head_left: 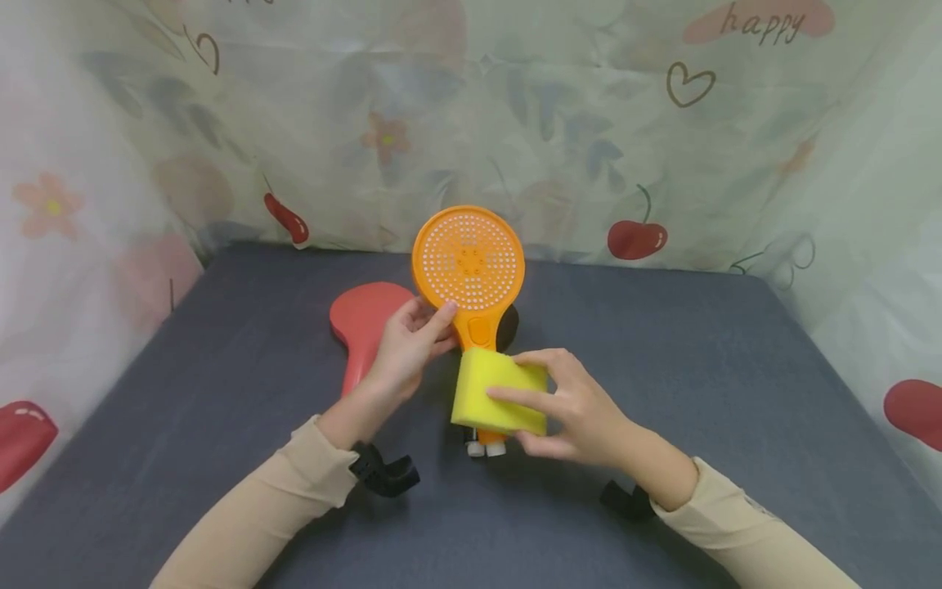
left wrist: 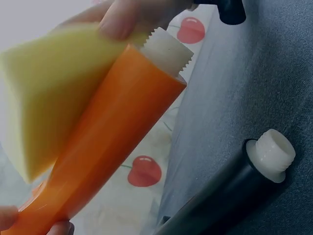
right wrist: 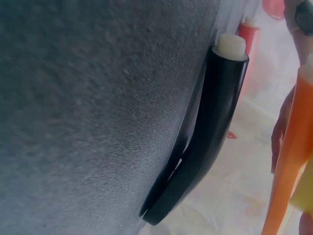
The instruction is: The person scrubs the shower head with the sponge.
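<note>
An orange shower head is held up off the table, its perforated face toward the head camera. My left hand pinches it at the neck, just below the round head. With spread fingers, my right hand grips a yellow sponge in front of the orange handle. In the left wrist view the sponge lies along the handle, which ends in a white threaded connector. Whether the sponge presses hard there, I cannot tell.
Behind my left hand a red shower head lies on the dark table. A black shower head lies below the orange one, mostly hidden in the head view. Patterned cloth hangs behind the table and at both sides.
</note>
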`<state>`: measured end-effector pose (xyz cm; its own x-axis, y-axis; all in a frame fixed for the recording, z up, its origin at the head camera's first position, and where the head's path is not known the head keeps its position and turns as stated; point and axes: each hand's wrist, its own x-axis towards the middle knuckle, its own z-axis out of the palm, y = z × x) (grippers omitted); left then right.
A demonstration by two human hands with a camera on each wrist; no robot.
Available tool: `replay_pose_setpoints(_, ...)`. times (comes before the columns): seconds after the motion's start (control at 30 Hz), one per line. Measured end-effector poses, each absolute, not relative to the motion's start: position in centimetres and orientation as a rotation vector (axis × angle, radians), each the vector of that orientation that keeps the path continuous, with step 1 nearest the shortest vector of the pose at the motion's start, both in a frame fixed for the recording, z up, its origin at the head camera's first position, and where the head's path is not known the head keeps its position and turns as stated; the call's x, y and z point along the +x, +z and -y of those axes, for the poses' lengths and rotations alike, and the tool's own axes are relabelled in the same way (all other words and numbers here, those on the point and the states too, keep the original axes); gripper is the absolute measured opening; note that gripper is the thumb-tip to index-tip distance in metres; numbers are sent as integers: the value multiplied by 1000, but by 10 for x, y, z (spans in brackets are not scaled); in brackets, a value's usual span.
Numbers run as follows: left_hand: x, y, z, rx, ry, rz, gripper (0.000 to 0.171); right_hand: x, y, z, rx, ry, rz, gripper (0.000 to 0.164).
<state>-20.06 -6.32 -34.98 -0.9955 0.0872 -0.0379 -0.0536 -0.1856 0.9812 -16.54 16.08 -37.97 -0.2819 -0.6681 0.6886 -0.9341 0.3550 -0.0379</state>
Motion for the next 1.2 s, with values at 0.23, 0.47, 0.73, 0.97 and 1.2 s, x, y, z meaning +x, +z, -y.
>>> replay_pose_setpoints(0.23,-199,-351,63,37,2335,-1949,37,-170,-379,-157,1260,606,2116,38)
replay_pose_setpoints(0.47,-202,-353,66,13,2364,-1951,37,-164,-384,-160,1441,626,1999,34)
replay_pose_setpoints(0.73,-200,-353,65,-2,2360,-1942,37,-165,-383,-162,1406,602,1997,34)
replay_pose_setpoints(0.97,-197,-355,64,4,2353,-1906,37,-172,-383,-165,1174,669,2147,41)
replay_pose_setpoints(1.2,-198,-353,65,-53,2374,-1878,38,-166,-386,-169,1226,719,2154,41)
